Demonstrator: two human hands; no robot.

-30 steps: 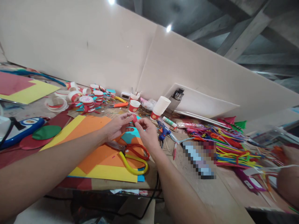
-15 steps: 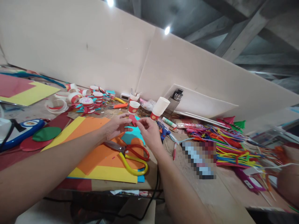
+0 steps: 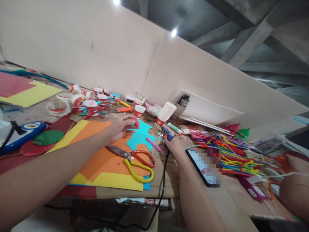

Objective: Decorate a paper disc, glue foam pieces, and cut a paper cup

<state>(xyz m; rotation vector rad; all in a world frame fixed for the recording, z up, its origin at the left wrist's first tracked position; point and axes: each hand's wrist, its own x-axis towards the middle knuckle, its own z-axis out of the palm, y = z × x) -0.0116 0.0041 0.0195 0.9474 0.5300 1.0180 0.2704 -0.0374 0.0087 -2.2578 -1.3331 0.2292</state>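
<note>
Between the thumb and fingers of my left hand (image 3: 120,128) is a small red paper piece (image 3: 135,122). My right hand (image 3: 175,144) is closed around a blue glue gun (image 3: 169,136), whose black cord (image 3: 165,174) drops over the table's front edge. A cut turquoise paper (image 3: 139,135) lies between my hands, with a pink stick (image 3: 154,145) by its right side. Below my left hand, large scissors (image 3: 127,155) with one red and one yellow handle rest on orange paper (image 3: 94,161) and yellow paper (image 3: 116,181).
Behind my hands stand a paper cup (image 3: 139,111), a stack of white cups (image 3: 167,111) and a dark bottle (image 3: 181,104). Several cup crafts (image 3: 91,108) crowd the back left. Right of me are a phone (image 3: 201,167), pipe cleaners (image 3: 241,161) and another person's hand (image 3: 298,164).
My right hand has left the red paper piece, moved right and taken hold of the glue gun. My left hand keeps the red piece in nearly the same place.
</note>
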